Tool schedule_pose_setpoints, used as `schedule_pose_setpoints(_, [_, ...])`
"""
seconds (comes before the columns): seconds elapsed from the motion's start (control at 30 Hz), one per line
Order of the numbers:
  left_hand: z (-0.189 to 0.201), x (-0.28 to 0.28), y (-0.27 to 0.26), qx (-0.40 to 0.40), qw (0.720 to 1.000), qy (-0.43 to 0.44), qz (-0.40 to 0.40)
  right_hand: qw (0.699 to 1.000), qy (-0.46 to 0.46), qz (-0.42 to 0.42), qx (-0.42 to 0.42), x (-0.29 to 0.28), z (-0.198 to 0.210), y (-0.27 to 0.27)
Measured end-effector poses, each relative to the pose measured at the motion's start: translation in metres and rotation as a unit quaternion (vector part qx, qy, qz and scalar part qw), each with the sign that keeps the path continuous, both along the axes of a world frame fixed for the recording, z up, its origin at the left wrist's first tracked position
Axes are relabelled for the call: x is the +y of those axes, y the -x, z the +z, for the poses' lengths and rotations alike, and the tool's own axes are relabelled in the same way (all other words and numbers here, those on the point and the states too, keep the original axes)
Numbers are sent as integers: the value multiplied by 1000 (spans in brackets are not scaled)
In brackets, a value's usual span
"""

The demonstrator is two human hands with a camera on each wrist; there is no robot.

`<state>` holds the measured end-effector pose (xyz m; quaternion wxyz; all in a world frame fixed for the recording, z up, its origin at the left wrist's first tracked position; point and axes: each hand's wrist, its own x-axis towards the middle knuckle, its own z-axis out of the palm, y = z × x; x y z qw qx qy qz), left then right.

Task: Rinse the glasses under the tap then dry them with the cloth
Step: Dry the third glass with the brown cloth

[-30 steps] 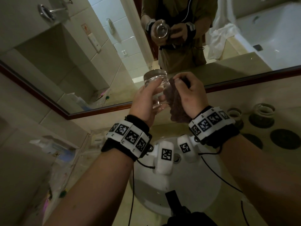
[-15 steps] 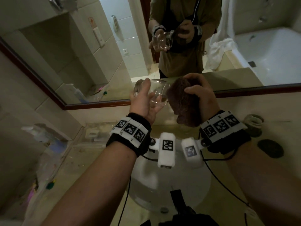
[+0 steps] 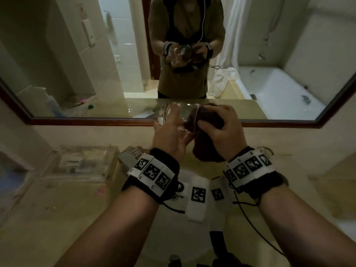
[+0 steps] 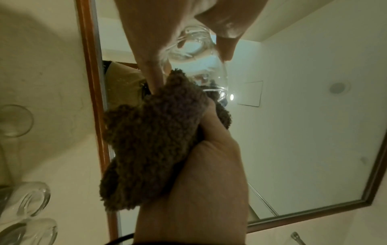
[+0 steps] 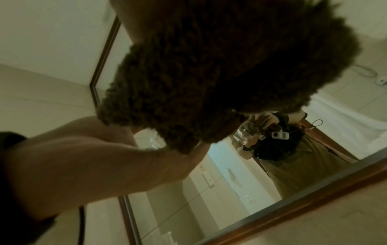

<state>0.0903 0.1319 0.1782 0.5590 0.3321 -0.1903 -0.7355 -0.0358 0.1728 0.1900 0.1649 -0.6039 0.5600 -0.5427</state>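
Clear glass [image 3: 178, 117] lies on its side in the air above the sink [image 3: 185, 224], before the mirror [image 3: 289, 78]. The left hand [image 3: 169, 135] grips it, fingers and thumb wrapped round its base end. A brown cloth [image 3: 207, 132] is stuffed into its mouth, bunched in the right hand [image 3: 223, 130], whose fingers curl tight on it. More glasses [image 4: 31, 197] stand on the counter [image 3: 67, 218] to the right.

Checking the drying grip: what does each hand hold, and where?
Left hand grips the glass around its body; right hand holds the cloth, bunched at the rim.
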Motion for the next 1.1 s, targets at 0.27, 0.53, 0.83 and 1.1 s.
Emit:
schedule_pose_setpoints(0.27, [-30, -9, -19, -25, 999, 30, -37, 998, -45, -35, -14, -3, -16, -33])
schedule_pose_setpoints(0.53, [-57, -23, -28, 66, 992, 58, -94, 997, -44, -34, 55, -1, -37, -31])
schedule_pose_setpoints(0.83, [-72, -33, -32, 46, 988, 9, -149, 989, -59, -133, 13, -13, -41, -32])
schedule_pose_setpoints(1.1, [-81, -43, -41, 67, 988, -7, -140, 991, -91, -77, 61, -19, -48, -34])
